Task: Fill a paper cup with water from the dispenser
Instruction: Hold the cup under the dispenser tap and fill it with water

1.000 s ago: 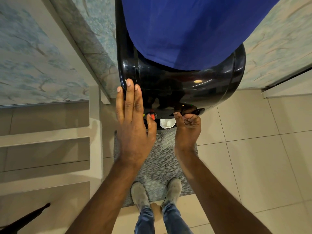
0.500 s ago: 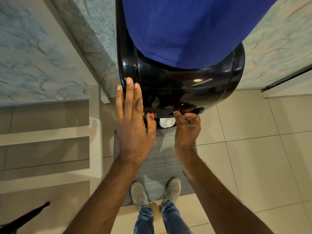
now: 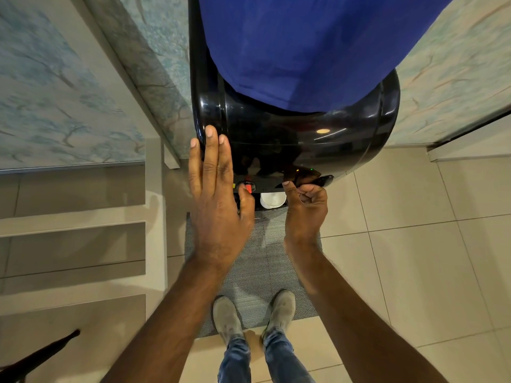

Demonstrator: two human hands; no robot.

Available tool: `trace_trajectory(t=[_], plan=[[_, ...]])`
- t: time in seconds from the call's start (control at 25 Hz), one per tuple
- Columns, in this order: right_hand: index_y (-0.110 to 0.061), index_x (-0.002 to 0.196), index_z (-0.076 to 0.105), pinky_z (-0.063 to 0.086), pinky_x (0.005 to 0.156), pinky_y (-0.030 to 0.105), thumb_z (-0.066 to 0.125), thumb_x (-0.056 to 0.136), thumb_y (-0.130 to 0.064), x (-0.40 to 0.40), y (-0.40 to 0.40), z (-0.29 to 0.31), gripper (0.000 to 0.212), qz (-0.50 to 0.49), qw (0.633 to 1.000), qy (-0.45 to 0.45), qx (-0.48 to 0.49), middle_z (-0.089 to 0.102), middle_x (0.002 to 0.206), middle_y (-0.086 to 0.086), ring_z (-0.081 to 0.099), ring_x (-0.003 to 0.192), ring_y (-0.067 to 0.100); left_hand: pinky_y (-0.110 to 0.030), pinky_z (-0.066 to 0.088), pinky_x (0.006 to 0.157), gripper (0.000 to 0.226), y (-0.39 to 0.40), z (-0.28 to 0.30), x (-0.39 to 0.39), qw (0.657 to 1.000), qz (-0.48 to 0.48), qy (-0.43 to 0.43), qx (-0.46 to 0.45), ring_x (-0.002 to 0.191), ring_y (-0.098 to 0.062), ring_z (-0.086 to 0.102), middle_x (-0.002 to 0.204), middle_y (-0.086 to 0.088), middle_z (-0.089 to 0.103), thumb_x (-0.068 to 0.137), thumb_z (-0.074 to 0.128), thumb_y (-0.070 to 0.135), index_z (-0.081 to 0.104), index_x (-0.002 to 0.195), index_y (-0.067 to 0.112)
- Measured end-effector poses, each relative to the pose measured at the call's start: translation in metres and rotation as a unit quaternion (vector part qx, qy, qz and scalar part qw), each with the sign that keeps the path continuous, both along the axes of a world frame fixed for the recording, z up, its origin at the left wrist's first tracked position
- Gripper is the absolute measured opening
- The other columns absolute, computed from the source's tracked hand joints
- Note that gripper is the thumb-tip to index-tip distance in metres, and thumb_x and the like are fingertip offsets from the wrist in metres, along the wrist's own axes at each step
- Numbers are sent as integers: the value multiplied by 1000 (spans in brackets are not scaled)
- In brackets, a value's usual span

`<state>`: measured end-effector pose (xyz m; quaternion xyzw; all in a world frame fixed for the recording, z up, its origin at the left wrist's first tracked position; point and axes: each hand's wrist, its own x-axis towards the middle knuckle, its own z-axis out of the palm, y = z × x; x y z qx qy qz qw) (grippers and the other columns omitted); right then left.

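Comparing with a second earlier, nothing was seen moved. The left hand (image 3: 214, 200) lay flat with fingers released on the dispenser (image 3: 290, 139); the right hand (image 3: 305, 208) was clenched beside the paper cup (image 3: 272, 199), so filling was judged ongoing.

No text, label, brand or number can be read anywhere. The black dispenser (image 3: 290, 139) carries only small marks at its lower front edge, toward 6 o'clock: a red-orange one, a yellow one and a green dot, all too small to make out.
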<state>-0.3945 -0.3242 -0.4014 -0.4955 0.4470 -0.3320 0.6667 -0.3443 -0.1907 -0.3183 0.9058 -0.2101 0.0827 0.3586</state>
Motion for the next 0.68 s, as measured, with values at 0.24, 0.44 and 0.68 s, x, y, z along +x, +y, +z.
trace_trajectory(t=[0.24,0.44,0.68], plan=[[-18,89,56,54,77,17,82,81,1,-1,0,1,33,3,1000,-6,5,65,84,3,64,77,10,-7,-2,123,81,0,1,0,1000,-2,-10,2,160,-40,8,172,-17,15,92,63,1,22,162,-2],[-17,90,56,53,79,20,82,81,0,0,0,2,33,-1,1000,-1,11,62,88,9,60,82,15,-6,0,122,82,0,3,-1,1000,-4,5,-6,161,-36,6,173,-14,12,93,63,5,21,163,2],[-17,89,55,53,77,18,82,81,3,0,-1,1,34,1,1000,-15,12,61,87,13,60,80,17,-33,6,131,73,-6,12,8,999,9,13,-29,160,-37,12,172,-21,9,99,58,18,25,162,3]])
